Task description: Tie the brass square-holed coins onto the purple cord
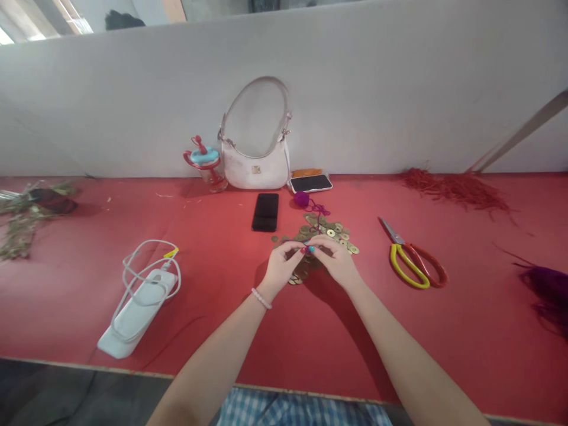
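My left hand (283,265) and my right hand (336,258) meet fingertip to fingertip over a heap of brass coins (331,231) with square holes, on the red table (222,307). Both hands are pinched closed on something small between them, too small to name. A purple cord (316,208) runs from the hands up to a small purple yarn ball (302,199). Part of the coin heap is hidden under my hands.
A black phone (265,212) lies just beyond the coins, a second phone (310,183) beside a white handbag (256,160) and a cup (207,164). Yellow-and-red scissors (415,260) lie right, a white power bank with cable (137,307) left, red threads (452,188) far right.
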Available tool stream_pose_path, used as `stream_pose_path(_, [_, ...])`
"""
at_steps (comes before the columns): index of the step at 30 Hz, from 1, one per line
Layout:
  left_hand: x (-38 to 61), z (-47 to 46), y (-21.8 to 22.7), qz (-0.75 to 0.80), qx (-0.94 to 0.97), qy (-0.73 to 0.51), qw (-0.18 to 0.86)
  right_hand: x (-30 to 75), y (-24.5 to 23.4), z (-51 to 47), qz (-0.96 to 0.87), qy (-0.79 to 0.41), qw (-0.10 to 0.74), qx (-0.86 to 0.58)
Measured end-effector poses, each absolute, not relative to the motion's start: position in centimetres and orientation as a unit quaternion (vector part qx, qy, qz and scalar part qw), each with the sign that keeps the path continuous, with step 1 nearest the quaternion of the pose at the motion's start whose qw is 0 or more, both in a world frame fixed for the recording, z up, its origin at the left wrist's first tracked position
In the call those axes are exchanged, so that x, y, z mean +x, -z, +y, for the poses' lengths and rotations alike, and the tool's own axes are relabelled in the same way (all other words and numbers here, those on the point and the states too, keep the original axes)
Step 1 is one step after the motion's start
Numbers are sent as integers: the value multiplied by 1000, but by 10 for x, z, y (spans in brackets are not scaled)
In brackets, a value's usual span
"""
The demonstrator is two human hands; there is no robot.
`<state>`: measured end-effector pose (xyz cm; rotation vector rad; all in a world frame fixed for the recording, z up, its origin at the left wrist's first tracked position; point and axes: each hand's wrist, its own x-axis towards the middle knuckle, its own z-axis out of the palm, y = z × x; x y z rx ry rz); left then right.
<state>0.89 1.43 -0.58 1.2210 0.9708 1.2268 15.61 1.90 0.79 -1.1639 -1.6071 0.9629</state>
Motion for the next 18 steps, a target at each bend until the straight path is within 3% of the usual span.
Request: stream_pose_path(18, [10, 11, 3, 419, 526, -465, 576, 155, -15, 18, -641, -395, 448, -483])
